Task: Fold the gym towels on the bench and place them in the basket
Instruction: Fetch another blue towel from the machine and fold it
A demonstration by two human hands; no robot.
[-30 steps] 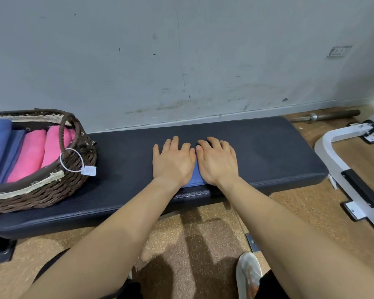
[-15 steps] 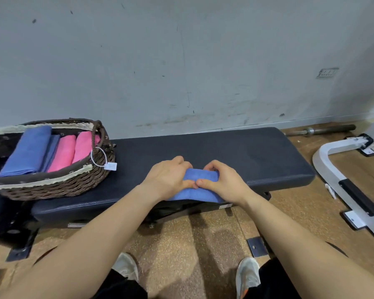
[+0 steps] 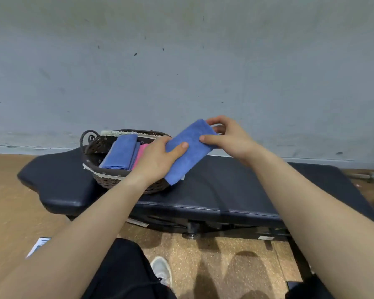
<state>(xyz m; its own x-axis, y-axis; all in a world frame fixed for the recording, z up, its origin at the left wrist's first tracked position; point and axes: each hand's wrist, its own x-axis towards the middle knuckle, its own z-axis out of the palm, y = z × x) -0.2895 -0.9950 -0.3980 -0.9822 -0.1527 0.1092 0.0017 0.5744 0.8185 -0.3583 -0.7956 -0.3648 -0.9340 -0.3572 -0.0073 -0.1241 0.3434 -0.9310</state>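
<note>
Up off the worktop (image 3: 235,190) comes the folded blue towel (image 3: 189,151), now held tilted in the air just beside the basket (image 3: 108,180). Left hand (image 3: 160,158) grips its lower end, right hand (image 3: 229,137) pinches the top; blue and pink towels (image 3: 122,154) lie inside.

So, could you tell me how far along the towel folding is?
Done: a folded blue towel and a pink towel lie in the dark wicker basket. In hand: left hand and right hand grip a second folded blue towel, raised near it. Left: placing it inside; the black padded bench shows no other towel.
</note>
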